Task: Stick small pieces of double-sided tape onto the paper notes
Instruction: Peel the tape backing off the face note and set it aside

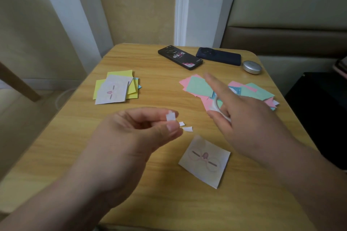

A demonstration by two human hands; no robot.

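Left hand point(139, 133) pinches tape piece point(171, 116), thumb on forefinger — long axis upright. Right hand point(249, 118) grips tape roll point(216, 103), index finger outstretched.

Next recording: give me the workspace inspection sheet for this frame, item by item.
Surface: wooden table with rounded corners.
Job's things: tape piece in the left hand; tape roll in the right hand; printed note lying flat near the front; yellow stack on the left; pink-and-green pile on the right; white scraps on the table beside the left thumb.
Clutter: black phone, dark blue phone, silver oval case.
Grippers: left hand pinches the tape piece; right hand holds the tape roll, index finger out, blurred.
Cables: pale loop on the floor, perhaps a cable.
Surroundings: beige walls, white door frame, padded bench.
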